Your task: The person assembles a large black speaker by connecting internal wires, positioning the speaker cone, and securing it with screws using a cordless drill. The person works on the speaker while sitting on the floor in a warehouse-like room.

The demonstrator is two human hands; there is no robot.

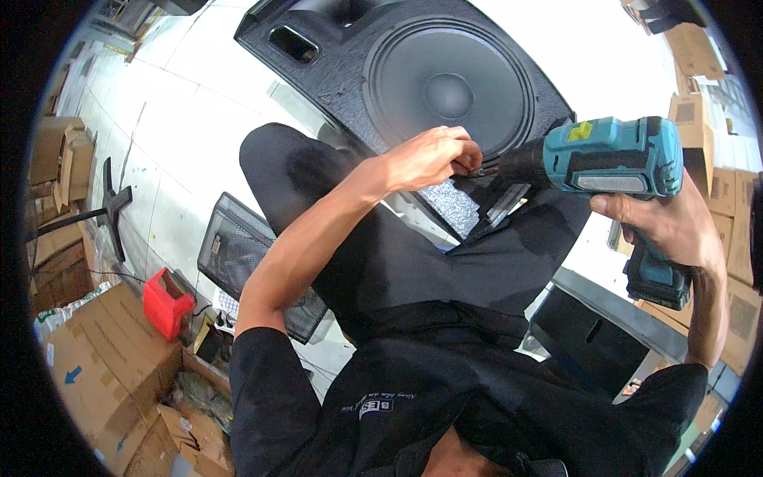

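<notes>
A teal and black cordless drill [612,157] is in my right hand [675,222], which wraps round its handle with the thumb along the side. The drill lies almost level, its chuck pointing left. At the tip of the drill, my left hand [435,159] has its fingers curled and pinched together; what they hold is too small to make out. Both hands are over the near edge of a black speaker cabinet [342,87], which lies with its large round speaker cone [449,95] facing up. An opening in the cabinet's near side shows grey speckled padding [453,208].
My black-trousered legs spread on both sides of the cabinet's near end. A black mesh speaker grille [238,242] leans by my left leg. Further left are a red plastic piece [168,304], a black stand [115,211] and cardboard boxes [111,358]. More boxes [739,230] stack at right.
</notes>
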